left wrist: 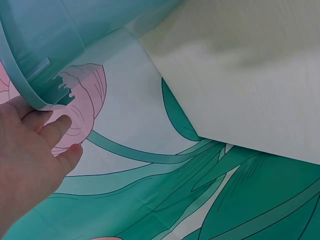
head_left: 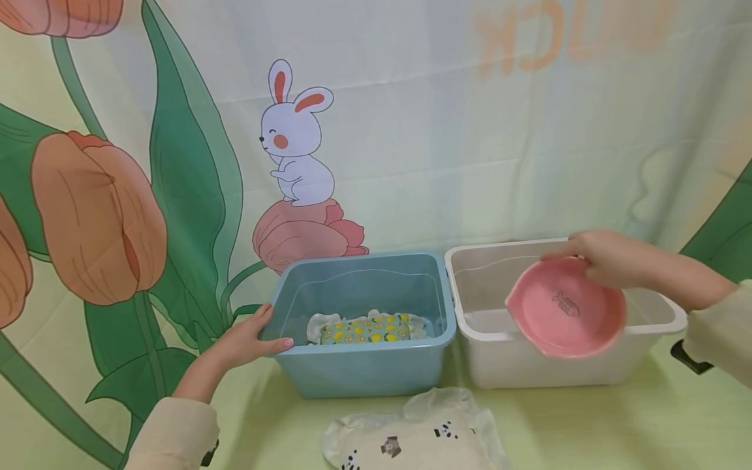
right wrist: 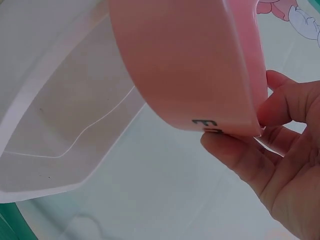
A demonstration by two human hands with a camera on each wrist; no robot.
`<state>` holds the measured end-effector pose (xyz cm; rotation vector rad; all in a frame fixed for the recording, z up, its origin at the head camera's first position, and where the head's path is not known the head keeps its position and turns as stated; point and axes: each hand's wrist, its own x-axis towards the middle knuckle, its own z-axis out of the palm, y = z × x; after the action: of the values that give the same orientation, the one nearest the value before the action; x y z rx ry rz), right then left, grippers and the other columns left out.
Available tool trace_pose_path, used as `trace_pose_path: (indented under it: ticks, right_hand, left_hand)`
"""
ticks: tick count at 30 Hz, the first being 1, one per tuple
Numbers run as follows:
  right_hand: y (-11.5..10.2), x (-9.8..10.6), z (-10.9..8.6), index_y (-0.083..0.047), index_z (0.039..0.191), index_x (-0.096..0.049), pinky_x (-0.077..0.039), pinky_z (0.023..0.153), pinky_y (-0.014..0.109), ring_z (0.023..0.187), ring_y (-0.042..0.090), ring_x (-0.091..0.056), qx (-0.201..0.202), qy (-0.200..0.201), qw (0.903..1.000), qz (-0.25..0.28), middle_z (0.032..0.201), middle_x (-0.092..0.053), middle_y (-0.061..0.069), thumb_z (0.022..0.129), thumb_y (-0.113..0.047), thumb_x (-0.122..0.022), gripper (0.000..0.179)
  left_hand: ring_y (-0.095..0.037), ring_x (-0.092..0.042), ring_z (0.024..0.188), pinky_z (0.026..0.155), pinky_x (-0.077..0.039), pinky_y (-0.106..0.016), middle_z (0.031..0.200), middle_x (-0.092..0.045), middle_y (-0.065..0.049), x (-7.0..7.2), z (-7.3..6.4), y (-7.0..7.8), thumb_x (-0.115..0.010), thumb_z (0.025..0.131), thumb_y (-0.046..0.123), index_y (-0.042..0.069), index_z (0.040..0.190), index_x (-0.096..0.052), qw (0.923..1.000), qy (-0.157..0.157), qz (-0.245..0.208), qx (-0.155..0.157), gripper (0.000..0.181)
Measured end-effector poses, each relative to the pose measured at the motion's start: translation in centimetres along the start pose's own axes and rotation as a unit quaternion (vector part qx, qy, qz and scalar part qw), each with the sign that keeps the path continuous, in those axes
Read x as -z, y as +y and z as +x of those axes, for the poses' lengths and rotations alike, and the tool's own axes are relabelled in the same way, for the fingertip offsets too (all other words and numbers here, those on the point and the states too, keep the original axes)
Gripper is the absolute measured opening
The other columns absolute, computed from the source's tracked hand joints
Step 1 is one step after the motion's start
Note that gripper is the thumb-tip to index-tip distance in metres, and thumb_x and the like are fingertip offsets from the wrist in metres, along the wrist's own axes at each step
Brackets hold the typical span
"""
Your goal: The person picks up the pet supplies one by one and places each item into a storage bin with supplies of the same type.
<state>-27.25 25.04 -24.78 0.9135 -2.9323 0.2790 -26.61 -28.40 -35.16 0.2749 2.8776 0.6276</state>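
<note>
My right hand (head_left: 605, 258) pinches the rim of a pink bowl (head_left: 546, 326) with pointed ears and a dark fish drawing inside. In the head view the bowl is tilted, its inside facing me, over the front rim of the white bin (head_left: 576, 362). Dark lettering shows on the bowl's outer side (right wrist: 180, 65) in the right wrist view. My left hand (head_left: 243, 339) grips the front left corner of the blue bin (head_left: 364, 372), fingers (left wrist: 55, 131) under its rim. Inside the blue bin lies a small ruffled pillow (head_left: 364, 328) with a lemon print.
A cream ruffled pillow (head_left: 411, 437) with panda and dog pictures lies on the pale green table (head_left: 558, 431), in front of the bins. The two bins stand side by side. Behind them hangs a cloth backdrop (head_left: 411, 150) with tulips and a white rabbit.
</note>
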Motion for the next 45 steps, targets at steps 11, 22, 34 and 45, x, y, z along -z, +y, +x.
trace_pose_path:
  ticks: [11, 22, 34, 45]
  right_hand:
    - [0.2, 0.4, 1.2, -0.005, 0.109, -0.064, -0.045, 0.055, 0.025, 0.078, 0.02, -0.055, -0.005, -0.005, 1.0, 0.004, 0.091, -0.064, 0.009, 0.068, 0.017, -0.052, 0.048]
    - [0.7, 0.6, 2.2, -0.002, 0.108, -0.064, -0.051, 0.063, 0.034, 0.088, 0.028, -0.058, 0.008, 0.0, 0.9999, 0.011, 0.099, -0.065, 0.013, 0.068, 0.017, -0.052, 0.046]
    - [0.7, 1.1, 3.5, -0.003, 0.108, -0.064, -0.052, 0.064, 0.036, 0.09, 0.03, -0.058, 0.007, -0.006, 0.9999, 0.006, 0.099, -0.065, 0.014, 0.071, 0.016, -0.051, 0.044]
    - [1.2, 0.4, 4.7, -0.004, 0.111, -0.062, -0.052, 0.065, 0.035, 0.093, 0.033, -0.056, -0.026, -0.023, 0.9994, 0.009, 0.103, -0.063, 0.016, 0.073, 0.014, -0.051, 0.044]
  left_hand:
    - [-0.047, -0.017, 0.129, 0.097, -0.025, -0.06, 0.145, -0.007, -0.026, -0.1, 0.1, -0.2, -0.056, 0.077, 0.055, -0.004, 0.141, -0.008, 1.0, -0.001, 0.001, 0.003, 0.099]
    - [-0.046, -0.017, 0.129, 0.097, -0.025, -0.06, 0.146, -0.007, -0.025, -0.1, 0.2, -0.3, -0.056, 0.077, 0.056, -0.003, 0.141, -0.009, 1.0, 0.0, 0.002, 0.002, 0.099]
    - [-0.048, -0.017, 0.128, 0.095, -0.023, -0.062, 0.146, -0.007, -0.024, -0.1, 0.1, -0.5, -0.054, 0.076, 0.061, -0.002, 0.141, -0.008, 1.0, 0.0, -0.004, 0.001, 0.101]
    - [-0.046, -0.014, 0.13, 0.097, -0.023, -0.061, 0.146, -0.005, -0.023, 0.0, 0.0, -0.1, -0.055, 0.077, 0.057, -0.001, 0.142, -0.007, 0.9997, -0.011, -0.003, 0.019, 0.099]
